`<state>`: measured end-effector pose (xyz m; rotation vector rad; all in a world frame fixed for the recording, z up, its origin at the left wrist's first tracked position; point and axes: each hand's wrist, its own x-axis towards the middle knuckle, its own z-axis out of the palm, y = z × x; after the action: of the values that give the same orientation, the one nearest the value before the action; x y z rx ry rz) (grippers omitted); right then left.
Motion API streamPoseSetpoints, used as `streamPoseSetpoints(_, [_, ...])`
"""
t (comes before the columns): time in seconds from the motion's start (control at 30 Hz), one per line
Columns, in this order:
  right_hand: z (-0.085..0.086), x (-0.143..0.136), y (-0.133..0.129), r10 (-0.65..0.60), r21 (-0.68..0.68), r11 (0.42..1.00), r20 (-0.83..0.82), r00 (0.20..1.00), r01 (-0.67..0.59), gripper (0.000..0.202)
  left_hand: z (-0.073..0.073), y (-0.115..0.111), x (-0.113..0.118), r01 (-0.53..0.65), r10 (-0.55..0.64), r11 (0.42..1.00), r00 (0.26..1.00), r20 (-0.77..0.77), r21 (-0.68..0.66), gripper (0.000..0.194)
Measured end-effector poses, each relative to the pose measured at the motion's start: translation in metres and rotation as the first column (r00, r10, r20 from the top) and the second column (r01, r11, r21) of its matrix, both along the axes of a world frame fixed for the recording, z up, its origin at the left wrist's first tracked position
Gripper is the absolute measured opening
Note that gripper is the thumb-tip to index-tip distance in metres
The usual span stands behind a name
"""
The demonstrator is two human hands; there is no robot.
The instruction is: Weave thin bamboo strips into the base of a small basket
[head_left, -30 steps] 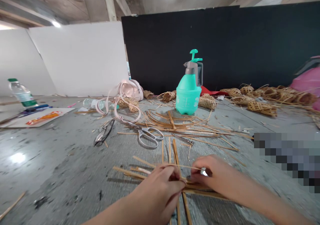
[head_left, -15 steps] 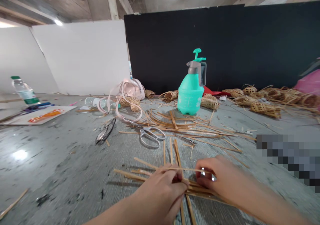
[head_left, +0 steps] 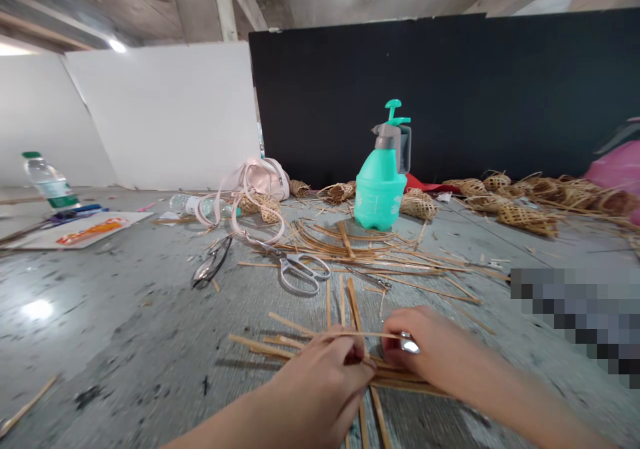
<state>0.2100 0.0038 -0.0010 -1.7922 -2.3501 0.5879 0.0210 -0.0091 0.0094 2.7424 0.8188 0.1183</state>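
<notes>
Several bamboo strips (head_left: 265,350) cross on the floor in front of me, some running sideways and others (head_left: 353,302) away from me. My left hand (head_left: 325,379) is closed over the crossing, its fingers pinching the strips there. A thin strip (head_left: 373,334) stretches from under the left fingers across to my right hand (head_left: 425,346), which is closed on its far end. Shiny metal (head_left: 409,344) shows at the right fingers; its kind I cannot make out. Both hands partly hide the crossing.
Grey-handled scissors (head_left: 304,274), eyeglasses (head_left: 213,262) and loose bamboo strips (head_left: 400,259) lie ahead. Farther back stand a green pump sprayer (head_left: 381,189), a pink bag (head_left: 265,179) and several woven bamboo pieces (head_left: 527,219). A bottle (head_left: 53,182) stands left.
My right hand has shifted slightly left, toward the left hand, and the metal at its fingers shows differently. The left hand and the crossed strips have hardly moved.
</notes>
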Motion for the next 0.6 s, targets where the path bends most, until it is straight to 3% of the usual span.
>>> streamPoseSetpoints(0.27, [0.008,-0.009,-0.01,-0.097,-0.022,0.995,0.07,0.993,0.099,0.014,0.003,-0.001,0.001,-0.005,0.006,1.0,0.998,-0.055,0.011,0.019])
streamPoseSetpoints(0.6, [-0.008,-0.012,-0.022,-0.107,0.042,0.994,0.15,0.983,0.102,0.018,0.001,0.002,-0.001,0.021,-0.021,1.0,0.999,-0.045,-0.019,0.025])
